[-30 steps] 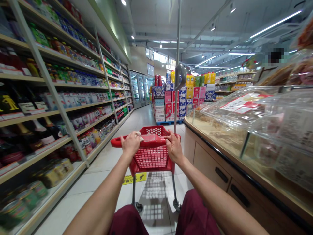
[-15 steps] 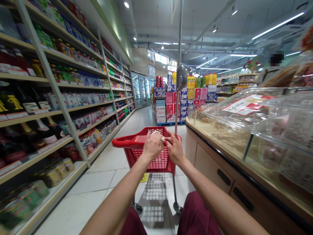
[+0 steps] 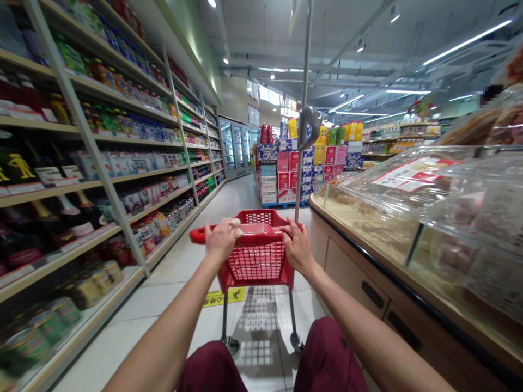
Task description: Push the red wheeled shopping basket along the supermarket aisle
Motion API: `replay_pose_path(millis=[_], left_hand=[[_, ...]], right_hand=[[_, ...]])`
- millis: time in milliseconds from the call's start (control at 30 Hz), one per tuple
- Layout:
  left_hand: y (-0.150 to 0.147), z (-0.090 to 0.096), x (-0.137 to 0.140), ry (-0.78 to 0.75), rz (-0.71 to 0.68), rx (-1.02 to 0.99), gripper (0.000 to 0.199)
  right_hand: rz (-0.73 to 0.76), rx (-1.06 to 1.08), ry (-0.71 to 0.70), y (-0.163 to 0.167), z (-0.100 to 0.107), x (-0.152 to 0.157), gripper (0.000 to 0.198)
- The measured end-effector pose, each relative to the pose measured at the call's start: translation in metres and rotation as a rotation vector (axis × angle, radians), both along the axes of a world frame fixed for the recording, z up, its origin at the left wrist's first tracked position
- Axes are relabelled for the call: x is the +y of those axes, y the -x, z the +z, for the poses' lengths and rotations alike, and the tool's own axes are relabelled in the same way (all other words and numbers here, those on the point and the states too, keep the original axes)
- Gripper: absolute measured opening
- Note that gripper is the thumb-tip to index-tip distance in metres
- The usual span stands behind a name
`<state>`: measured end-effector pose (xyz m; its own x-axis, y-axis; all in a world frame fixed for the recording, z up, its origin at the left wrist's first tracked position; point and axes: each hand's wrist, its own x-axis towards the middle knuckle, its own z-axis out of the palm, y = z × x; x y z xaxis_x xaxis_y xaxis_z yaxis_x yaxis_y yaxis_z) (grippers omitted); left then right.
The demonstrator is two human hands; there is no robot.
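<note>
A red shopping cart (image 3: 256, 261) stands in front of me, its basket facing away and its handle (image 3: 259, 234) toward me. My left hand (image 3: 221, 238) is closed on a crumpled whitish cloth (image 3: 236, 224), pressed over the left part of the handle. Whether it is fabric or tissue I cannot tell. My right hand (image 3: 297, 245) is closed around the handle's right end, beside a tall grey pole (image 3: 305, 65) rising there. A grey loop-shaped piece (image 3: 309, 128) sits on that pole. The cart's wheels rest on the tiled floor.
Drink shelves (image 3: 134, 177) line the left side. Close on my right is a wooden counter (image 3: 347, 256) bearing clear plastic food boxes (image 3: 404, 174). Ahead stand stacked cartons (image 3: 286, 169) topped with bottles, and glass-door fridges (image 3: 235, 144). A yellow floor sticker (image 3: 226, 296) lies beneath the cart.
My left hand has slid left along the handle with the cloth, away from my right hand. My right hand has closed onto the handle's right end. The pole leans slightly further right.
</note>
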<state>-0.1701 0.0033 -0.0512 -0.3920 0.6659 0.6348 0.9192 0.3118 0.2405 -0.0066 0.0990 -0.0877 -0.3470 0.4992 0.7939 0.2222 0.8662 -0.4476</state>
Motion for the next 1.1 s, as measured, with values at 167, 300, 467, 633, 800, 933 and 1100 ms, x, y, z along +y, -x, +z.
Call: replay_pose_path(millis=[167, 300, 467, 633, 800, 933, 1100], left_hand=[[-0.012, -0.007, 0.002, -0.041, -0.18, 0.151, 0.031], [-0.002, -0.006, -0.001, 0.003, -0.113, 0.137, 0.032], [0.036, -0.001, -0.015, 0.05, 0.143, 0.038, 0.028], [-0.001, -0.006, -0.01, -0.012, 0.045, 0.145, 0.029], [-0.038, -0.006, -0.016, -0.041, -0.114, 0.235, 0.031], [-0.036, 0.004, -0.023, 0.071, -0.179, 0.099, 0.026], [-0.049, 0.003, -0.021, 0.044, -0.247, -0.009, 0.027]], right_hand=[[-0.096, -0.097, -0.072, 0.011, 0.004, 0.0, 0.039], [-0.004, -0.102, -0.02, 0.008, 0.008, 0.006, 0.036], [0.059, 0.0, 0.055, 0.005, 0.008, 0.009, 0.037], [-0.027, -0.025, 0.0, -0.004, 0.004, 0.021, 0.033], [-0.2, -0.176, -0.114, -0.025, 0.003, 0.052, 0.029], [-0.264, -0.057, -0.073, -0.022, 0.007, 0.048, 0.035], [0.108, -0.158, -0.124, -0.004, 0.01, 0.018, 0.036]])
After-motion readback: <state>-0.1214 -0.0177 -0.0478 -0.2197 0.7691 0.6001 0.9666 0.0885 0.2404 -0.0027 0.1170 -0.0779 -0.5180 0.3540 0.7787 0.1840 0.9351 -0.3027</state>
